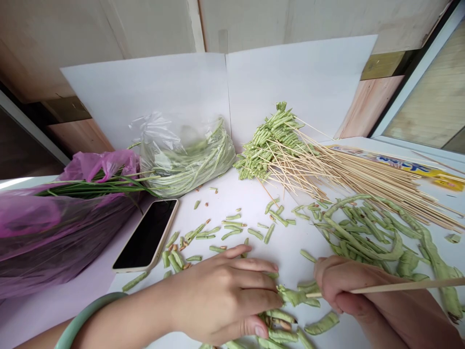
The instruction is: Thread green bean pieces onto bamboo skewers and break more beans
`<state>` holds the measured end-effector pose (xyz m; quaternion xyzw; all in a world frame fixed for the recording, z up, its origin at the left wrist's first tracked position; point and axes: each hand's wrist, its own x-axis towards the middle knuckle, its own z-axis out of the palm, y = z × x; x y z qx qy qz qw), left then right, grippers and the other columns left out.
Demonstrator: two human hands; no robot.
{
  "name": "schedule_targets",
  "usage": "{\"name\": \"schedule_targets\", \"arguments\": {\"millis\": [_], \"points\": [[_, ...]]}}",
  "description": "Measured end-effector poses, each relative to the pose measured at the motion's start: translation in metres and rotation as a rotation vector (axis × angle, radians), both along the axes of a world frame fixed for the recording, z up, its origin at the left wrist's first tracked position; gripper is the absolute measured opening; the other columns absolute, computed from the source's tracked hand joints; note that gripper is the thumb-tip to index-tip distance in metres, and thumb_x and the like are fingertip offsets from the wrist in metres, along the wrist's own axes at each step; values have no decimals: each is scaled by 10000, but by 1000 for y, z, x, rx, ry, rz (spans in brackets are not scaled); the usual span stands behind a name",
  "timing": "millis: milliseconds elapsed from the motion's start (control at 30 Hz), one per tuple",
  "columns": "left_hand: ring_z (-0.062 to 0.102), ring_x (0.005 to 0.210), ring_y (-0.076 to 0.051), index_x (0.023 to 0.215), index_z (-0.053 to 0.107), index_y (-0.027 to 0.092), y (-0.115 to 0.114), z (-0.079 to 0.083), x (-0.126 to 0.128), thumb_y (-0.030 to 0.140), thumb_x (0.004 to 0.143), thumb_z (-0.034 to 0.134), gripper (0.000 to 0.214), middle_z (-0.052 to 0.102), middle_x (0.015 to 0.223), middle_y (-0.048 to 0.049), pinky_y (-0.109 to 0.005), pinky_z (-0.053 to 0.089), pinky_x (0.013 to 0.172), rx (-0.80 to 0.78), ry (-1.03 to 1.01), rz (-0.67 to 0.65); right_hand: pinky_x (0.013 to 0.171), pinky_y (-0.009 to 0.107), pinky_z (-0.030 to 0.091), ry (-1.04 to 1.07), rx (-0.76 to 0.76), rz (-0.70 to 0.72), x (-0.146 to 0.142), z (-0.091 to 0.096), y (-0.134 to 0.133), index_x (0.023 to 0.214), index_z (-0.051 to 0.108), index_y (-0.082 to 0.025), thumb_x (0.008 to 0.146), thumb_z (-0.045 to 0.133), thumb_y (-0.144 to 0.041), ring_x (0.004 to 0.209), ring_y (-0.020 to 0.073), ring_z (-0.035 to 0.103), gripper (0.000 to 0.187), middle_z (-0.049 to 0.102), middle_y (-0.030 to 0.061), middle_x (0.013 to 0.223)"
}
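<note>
My right hand (348, 291) is closed around a thin bamboo skewer (395, 287), which slants across the lower right. A crumpled piece of green bean (292, 294) is on the skewer's tip, close to the fingertips of my left hand (232, 291). That left hand lies palm down with its fingers stretched over cut bean pieces (279, 316); what is under the palm is hidden. A green bangle (87, 317) circles the left wrist. More cut pieces (232, 225) and a few brown seeds are scattered on the white tabletop (207, 208) beyond the hands.
Threaded bean skewers (269, 140) lie piled at the back, beside loose bamboo skewers (370, 177) and a yellow wrapper (414, 167). Long beans (363, 232) are heaped at right. Farther left are a clear bag of beans (189, 160), a phone (147, 235) and a purple bag (54, 232).
</note>
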<state>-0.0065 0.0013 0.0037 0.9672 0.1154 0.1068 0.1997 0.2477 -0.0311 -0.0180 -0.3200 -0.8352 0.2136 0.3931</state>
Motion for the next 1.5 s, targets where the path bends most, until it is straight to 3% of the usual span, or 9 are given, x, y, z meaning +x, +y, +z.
{"name": "schedule_targets", "arguments": {"millis": [267,467,767,1200,1500], "points": [[523,1272,-257,1180,618,104,0,-3,0,350,987,422,369,681,1185,-164,-370,175,1194,-4,25,-15,513,167,449,-68,80,-15,-4,8,-4,799,470,-246,1013,382,-291,518,96,529,235,538,-44,632],[490,1294,-243,1198,615,94,-1,-1,0,397,1007,331,457,685,1148,-156,-350,122,1198,-11,66,-6,588,206,485,-80,50,7,1,4,-5,835,470,-248,1017,349,-270,598,118,595,220,583,-28,681],[487,1290,-240,1199,616,88,0,-1,0,399,1003,348,455,680,1157,-154,-330,108,1195,-16,76,-8,562,204,462,-67,20,16,1,3,-4,828,476,-244,977,399,-214,573,116,563,171,552,-32,669],[522,1256,-214,1110,642,97,2,-13,0,471,1016,210,579,702,1058,-126,-270,70,1186,75,-37,-20,529,133,420,-160,76,2,-8,11,-1,804,437,-238,976,391,-174,532,65,497,189,482,-69,652],[533,1232,-249,1128,639,89,2,-9,1,448,1014,250,541,696,1079,-146,-324,120,1174,7,10,-15,522,142,412,-143,59,12,-9,10,-2,794,435,-239,991,387,-183,539,67,500,210,474,-74,657]]}}
